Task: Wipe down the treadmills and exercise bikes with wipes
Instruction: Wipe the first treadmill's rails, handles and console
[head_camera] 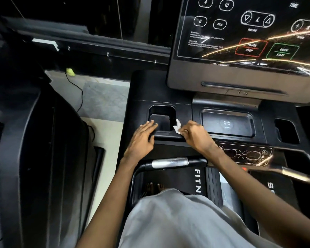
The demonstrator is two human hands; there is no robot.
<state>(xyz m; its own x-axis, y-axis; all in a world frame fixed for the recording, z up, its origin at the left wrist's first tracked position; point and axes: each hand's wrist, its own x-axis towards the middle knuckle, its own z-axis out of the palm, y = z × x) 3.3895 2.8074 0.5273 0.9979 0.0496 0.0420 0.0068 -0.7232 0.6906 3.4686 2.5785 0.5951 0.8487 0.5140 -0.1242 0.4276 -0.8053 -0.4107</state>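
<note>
I stand on a black treadmill [136, 97] facing its console tray. My right hand [195, 135] grips a small crumpled white wipe [177, 127] against the right rim of the left cup holder [162, 118]. My left hand [143, 136] rests flat with straight fingers on the tray's front edge, just left of that cup holder. The glossy control panel [249, 33] with its buttons rises above at the upper right.
A phone tray [227, 123] with a wireless-charging mark sits right of the hands; a second cup holder [286, 130] lies further right. A silver-and-black handlebar [170, 162] crosses below my wrists. Another dark machine [34, 140] stands at the left across light floor [104, 104].
</note>
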